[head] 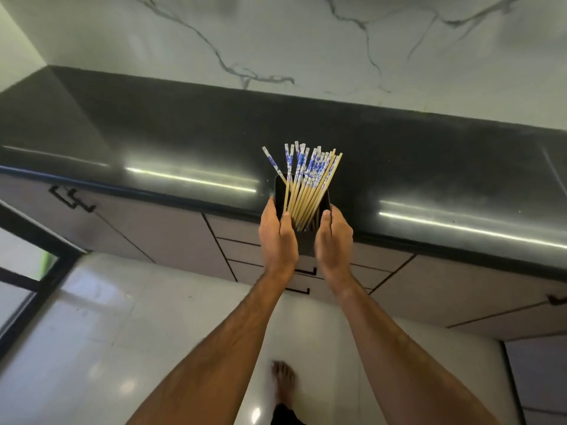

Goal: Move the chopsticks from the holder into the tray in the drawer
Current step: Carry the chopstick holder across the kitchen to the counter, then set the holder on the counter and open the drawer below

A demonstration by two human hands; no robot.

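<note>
We hold the black rectangular holder (306, 240) between both hands at the front edge of the glossy black stone countertop (153, 142); whether its base rests on the edge or hangs clear of it we cannot tell; the left hand (277, 237) clasps the left wall with the thumb hooked over the rim and the remaining fingers pressed together along the side; the right hand (333, 240) mirrors it on the right wall, thumb on the rim, fingers closed flat against the side. The bundle of bamboo chopsticks with blue-and-white patterned tops (306, 179) stands inside the holder, fanned and leaning away from us, with one stick splayed to the left; none has yet left the holder. We judge the step in hand to be carrying the loaded holder toward the drawer; the pale cabinet drawers with black bar handles (303, 271) below the countertop appear closed, and no tray is visible. The next move calls for freeing one hand to open the correct drawer; the holder should stay upright, since the loose sticks would likely slide out if tipped.
</note>
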